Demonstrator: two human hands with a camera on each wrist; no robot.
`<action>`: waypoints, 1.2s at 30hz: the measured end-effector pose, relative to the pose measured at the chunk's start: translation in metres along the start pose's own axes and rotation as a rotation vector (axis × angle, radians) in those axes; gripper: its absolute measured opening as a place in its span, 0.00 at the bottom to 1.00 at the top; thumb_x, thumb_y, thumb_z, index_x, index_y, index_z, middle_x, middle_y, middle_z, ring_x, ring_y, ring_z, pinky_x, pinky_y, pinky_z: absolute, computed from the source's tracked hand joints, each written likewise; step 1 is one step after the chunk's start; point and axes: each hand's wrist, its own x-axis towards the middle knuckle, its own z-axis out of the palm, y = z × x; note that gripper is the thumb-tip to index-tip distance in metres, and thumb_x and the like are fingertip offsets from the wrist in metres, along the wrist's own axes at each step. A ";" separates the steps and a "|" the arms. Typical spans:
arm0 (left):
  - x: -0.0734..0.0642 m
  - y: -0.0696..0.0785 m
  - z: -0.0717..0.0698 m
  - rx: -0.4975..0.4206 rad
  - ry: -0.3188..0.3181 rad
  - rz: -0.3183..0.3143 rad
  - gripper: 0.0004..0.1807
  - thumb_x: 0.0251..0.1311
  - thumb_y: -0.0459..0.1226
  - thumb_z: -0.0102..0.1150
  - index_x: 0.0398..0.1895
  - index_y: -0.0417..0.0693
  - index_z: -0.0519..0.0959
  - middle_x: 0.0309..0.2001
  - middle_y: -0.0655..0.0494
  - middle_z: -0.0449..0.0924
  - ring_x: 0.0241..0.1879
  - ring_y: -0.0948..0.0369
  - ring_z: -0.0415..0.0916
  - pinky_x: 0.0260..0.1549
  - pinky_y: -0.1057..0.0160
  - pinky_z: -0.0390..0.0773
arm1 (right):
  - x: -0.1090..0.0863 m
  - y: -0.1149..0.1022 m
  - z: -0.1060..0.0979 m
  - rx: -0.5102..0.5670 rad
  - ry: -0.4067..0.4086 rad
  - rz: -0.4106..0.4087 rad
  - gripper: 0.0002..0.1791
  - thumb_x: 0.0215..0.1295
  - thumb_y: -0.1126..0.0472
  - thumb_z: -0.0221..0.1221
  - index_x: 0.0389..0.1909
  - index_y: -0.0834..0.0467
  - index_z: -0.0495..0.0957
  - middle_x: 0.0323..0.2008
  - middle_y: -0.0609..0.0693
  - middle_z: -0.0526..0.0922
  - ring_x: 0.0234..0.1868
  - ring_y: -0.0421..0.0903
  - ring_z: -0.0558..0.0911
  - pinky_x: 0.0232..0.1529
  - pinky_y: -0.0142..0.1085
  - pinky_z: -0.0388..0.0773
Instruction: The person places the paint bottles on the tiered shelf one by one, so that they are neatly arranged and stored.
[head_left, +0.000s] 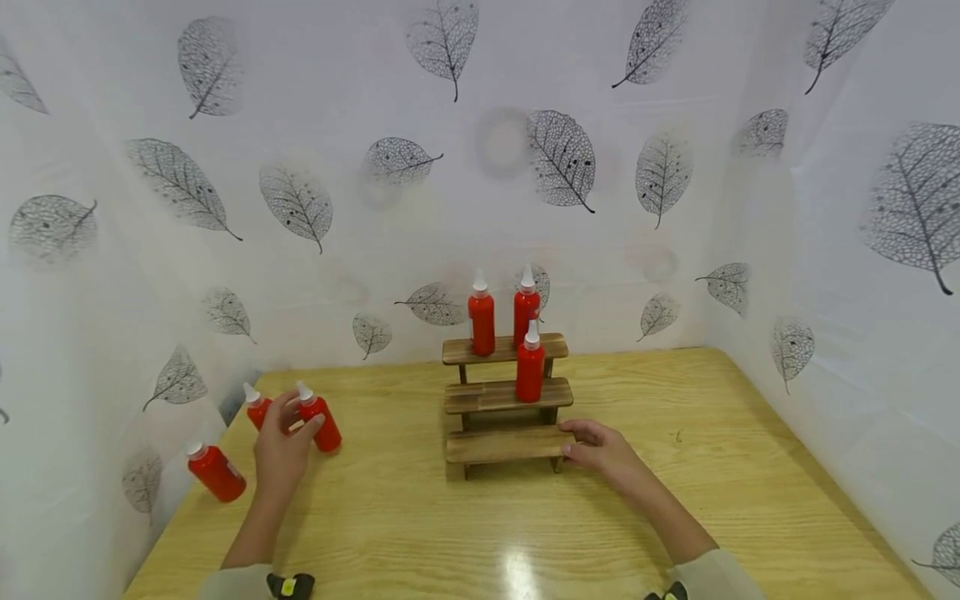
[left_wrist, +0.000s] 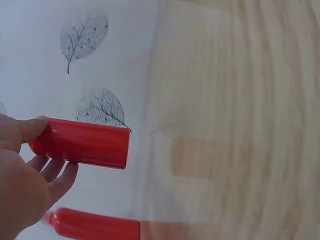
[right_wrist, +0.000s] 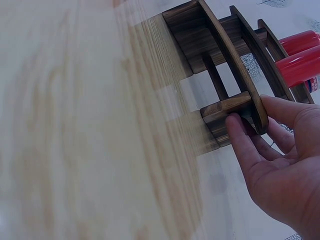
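Observation:
My left hand point(head_left: 283, 450) holds a red squeeze bottle point(head_left: 322, 427) with a white pointed cap, thumb on one side and fingers on the other. In the left wrist view the held bottle point(left_wrist: 85, 144) has its base apart from its reflection in the tabletop, so it is lifted slightly. Behind that hand stands a second red bottle point(head_left: 256, 408), partly hidden by it. My right hand point(head_left: 611, 462) grips the right end of the bottom step of a three-step wooden stand point(head_left: 498, 446); the right wrist view shows thumb and fingers around the step's end point(right_wrist: 257, 112).
Two red bottles stand on the top step point(head_left: 453, 352), and another point(head_left: 530, 372) on the middle step. One more bottle point(head_left: 217, 475) stands at the left edge of the wooden table point(head_left: 390, 533). A leaf-patterned white sheet point(head_left: 337, 108) encloses the back and sides.

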 end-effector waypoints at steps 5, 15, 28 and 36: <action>-0.008 0.017 0.006 -0.049 -0.032 0.040 0.34 0.70 0.41 0.61 0.76 0.53 0.61 0.71 0.46 0.69 0.67 0.48 0.70 0.62 0.61 0.77 | 0.000 -0.001 0.001 -0.002 0.002 0.002 0.30 0.69 0.56 0.64 0.67 0.65 0.70 0.63 0.65 0.75 0.56 0.52 0.81 0.56 0.43 0.83; -0.021 0.047 0.021 -0.117 -0.092 0.150 0.31 0.68 0.37 0.63 0.72 0.52 0.66 0.67 0.47 0.73 0.61 0.54 0.72 0.46 0.86 0.71 | -0.001 -0.003 0.001 -0.003 0.017 0.008 0.29 0.69 0.57 0.64 0.67 0.65 0.70 0.61 0.66 0.75 0.55 0.50 0.82 0.56 0.41 0.83; -0.026 0.079 0.053 -0.126 -0.255 0.236 0.31 0.66 0.43 0.65 0.71 0.58 0.67 0.66 0.53 0.74 0.60 0.53 0.75 0.53 0.71 0.78 | -0.001 -0.001 0.000 -0.008 0.007 0.004 0.30 0.69 0.56 0.64 0.67 0.64 0.70 0.62 0.65 0.75 0.56 0.51 0.81 0.56 0.42 0.83; -0.031 0.104 0.080 -0.208 -0.317 0.282 0.29 0.64 0.38 0.68 0.68 0.57 0.72 0.63 0.51 0.76 0.55 0.50 0.78 0.57 0.50 0.80 | -0.001 -0.002 0.000 -0.007 0.004 0.005 0.30 0.69 0.56 0.63 0.67 0.65 0.70 0.61 0.65 0.75 0.55 0.50 0.82 0.56 0.42 0.83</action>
